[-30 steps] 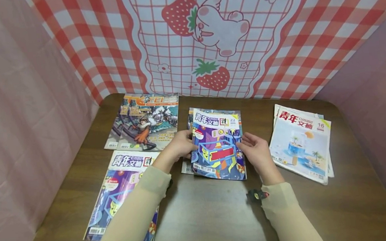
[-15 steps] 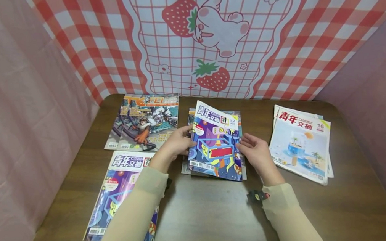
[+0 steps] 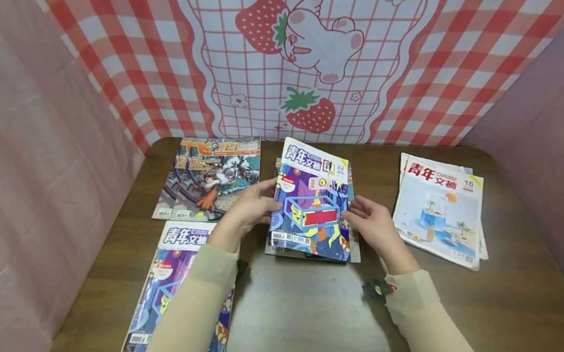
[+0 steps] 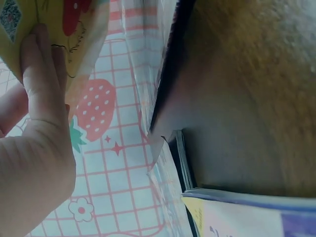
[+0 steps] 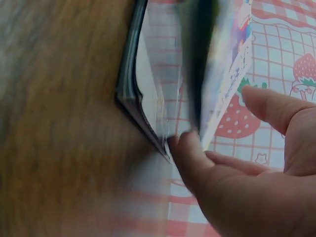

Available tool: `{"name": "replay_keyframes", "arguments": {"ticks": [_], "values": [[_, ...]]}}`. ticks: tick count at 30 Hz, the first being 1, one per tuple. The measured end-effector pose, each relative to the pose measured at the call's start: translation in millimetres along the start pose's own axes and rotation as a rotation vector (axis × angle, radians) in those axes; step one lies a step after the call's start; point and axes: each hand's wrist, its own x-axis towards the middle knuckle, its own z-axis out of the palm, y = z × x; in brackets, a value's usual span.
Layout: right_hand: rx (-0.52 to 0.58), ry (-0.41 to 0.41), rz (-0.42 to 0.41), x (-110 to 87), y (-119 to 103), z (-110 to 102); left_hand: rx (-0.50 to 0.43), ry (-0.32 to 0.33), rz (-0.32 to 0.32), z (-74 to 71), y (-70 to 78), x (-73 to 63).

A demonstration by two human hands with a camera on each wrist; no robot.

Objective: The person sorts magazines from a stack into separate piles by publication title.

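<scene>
A purple magazine (image 3: 309,199) with the number 22 on its white top band is lifted at a tilt over other magazines (image 3: 270,248) at the table's middle. My left hand (image 3: 251,209) pinches its left edge. In the left wrist view, the fingers (image 4: 42,81) lie straight against its yellow back cover (image 4: 84,29). My right hand (image 3: 376,226) is at the opposite edge, thumb and fingers spread; in the right wrist view its fingertips (image 5: 191,143) touch the lower edge of the raised magazine (image 5: 224,74). Most of the covers beneath are hidden.
Two overlapping comic-style magazines (image 3: 229,175) lie at the back left. Another purple magazine (image 3: 169,269) lies in front of them, partly under my left forearm. A pile with a white magazine (image 3: 438,210) on top lies at right. A checked cloth (image 3: 150,53) hangs behind the wooden table (image 3: 304,319).
The purple magazine has tilted, risen and shifted slightly left and back, uncovering more of the magazines below. My left hand has moved left with it; the right hand has hardly moved.
</scene>
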Motion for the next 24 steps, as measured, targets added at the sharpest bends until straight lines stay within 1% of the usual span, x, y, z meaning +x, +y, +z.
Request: {"name": "replay_keyframes", "arguments": {"ticks": [3,7,17,24], "values": [[0.072,-0.03,-0.001,1.3,2.9,-1.0,-0.045,-0.019,0.004,-1.7,-0.6,-1.6],[0.155,-0.083,-0.002,3.8,7.9,-2.7,-0.075,-0.035,0.008,-2.9,-1.5,-2.1],[0.324,-0.114,-0.024,4.0,9.4,-8.0,-0.064,-0.067,0.025,-6.3,-1.6,-6.0],[0.279,-0.096,-0.08,0.7,6.2,-8.7,-0.049,-0.071,0.028,-9.0,-3.7,-6.8]]}}
